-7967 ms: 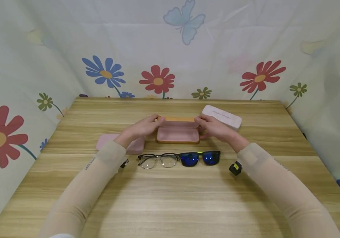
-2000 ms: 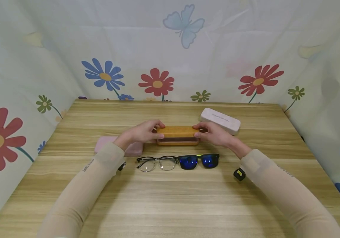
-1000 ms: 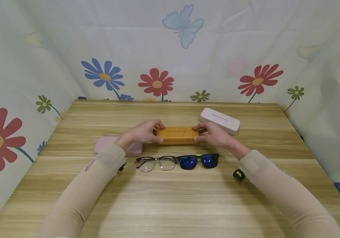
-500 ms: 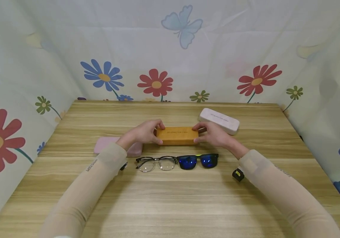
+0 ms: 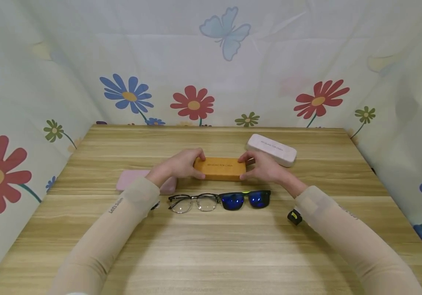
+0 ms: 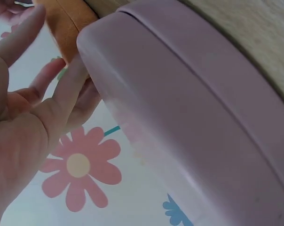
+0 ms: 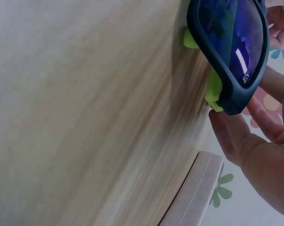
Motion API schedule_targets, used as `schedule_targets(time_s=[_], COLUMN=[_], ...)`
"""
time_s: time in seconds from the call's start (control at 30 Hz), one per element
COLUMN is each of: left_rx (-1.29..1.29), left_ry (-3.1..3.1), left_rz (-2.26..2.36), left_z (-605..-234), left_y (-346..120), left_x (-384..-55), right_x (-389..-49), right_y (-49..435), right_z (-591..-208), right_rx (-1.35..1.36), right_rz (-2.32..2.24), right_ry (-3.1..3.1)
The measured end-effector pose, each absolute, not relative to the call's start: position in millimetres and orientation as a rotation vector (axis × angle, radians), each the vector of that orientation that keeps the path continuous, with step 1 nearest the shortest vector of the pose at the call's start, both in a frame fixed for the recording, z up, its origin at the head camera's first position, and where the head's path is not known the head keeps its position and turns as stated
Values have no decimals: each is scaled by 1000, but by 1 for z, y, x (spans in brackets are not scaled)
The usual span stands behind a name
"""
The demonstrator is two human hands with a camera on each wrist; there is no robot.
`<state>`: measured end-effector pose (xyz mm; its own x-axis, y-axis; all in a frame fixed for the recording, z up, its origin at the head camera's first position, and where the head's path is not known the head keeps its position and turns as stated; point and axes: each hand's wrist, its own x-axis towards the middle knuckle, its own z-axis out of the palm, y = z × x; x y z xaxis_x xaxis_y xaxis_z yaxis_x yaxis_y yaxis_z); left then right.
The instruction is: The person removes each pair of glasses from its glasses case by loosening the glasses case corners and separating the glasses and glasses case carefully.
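Holding at both ends: the left hand [image 5: 183,164] grasps the left end of the orange case [image 5: 220,169], and the right hand [image 5: 264,167] grasps the right end; each has the thumb at the near side and fingers at the far side.
Hidden fingers: in the head view, the case covers some fingertips behind it; in the left wrist view, the pink case [image 6: 193,113] stands before part of the left hand, and only one corner of the orange case comes out at the top.
Right wrist view: the sunglasses [image 7: 231,52] fill the upper right, cut by the border, and cover the place of the grip; of the white case [image 7: 193,188] only an edge is seen.
Hard to read: the small dark lettering on the orange lid.
Orange case, look: long, with rounded corners, its lid down, so the inside cannot be seen.
Orange case, place: near the middle of the wooden table [image 5: 211,254], beyond the clear glasses [image 5: 195,198] and the sunglasses, with the pink case to the left and the white case behind to the right.
Glasses ends: very close together; whether they touch, I cannot tell.
Left sleeve [image 5: 111,229]: it covers part of the pink case in the head view.
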<state>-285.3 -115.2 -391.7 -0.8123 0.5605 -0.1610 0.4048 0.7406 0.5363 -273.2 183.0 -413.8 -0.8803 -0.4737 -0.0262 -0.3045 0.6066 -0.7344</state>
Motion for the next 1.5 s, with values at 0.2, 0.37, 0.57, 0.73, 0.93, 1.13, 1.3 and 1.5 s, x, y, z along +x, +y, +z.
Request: schedule_targets(time_s=[0.2, 0.37, 0.57, 0.73, 0.93, 1.13, 1.3, 1.5], left_rx=[751, 804, 750, 713, 715, 709, 703, 655], left_ry=[2625, 2627, 2645, 2653, 2651, 2657, 2664, 2669], left_rz=[669, 616, 579, 574, 585, 587, 590, 582], left_z=[-390, -389, -387, -388, -387, -384, -382, -383], left_y=[-115, -116, -123, -130, -138, -149, -161, -170], left_x=[-285, -286, -286, -290, -293, -297, -300, -303], right_x=[-271, -270, -270, -269, -269, -269, -269, -269], right_y=[184, 185, 187, 189, 195, 200, 202, 206], right_z=[-412, -411, -410, -409, -408, -407, -405, -405], right_rx=[-648, -640, -606, -574, -591, -625, -637, -659], right_rz=[-1138, -1189, -1263, -1283, -1277, -1267, -1253, -1249], right_ry=[2581, 2535, 2471, 2453, 2452, 2445, 2441, 2414])
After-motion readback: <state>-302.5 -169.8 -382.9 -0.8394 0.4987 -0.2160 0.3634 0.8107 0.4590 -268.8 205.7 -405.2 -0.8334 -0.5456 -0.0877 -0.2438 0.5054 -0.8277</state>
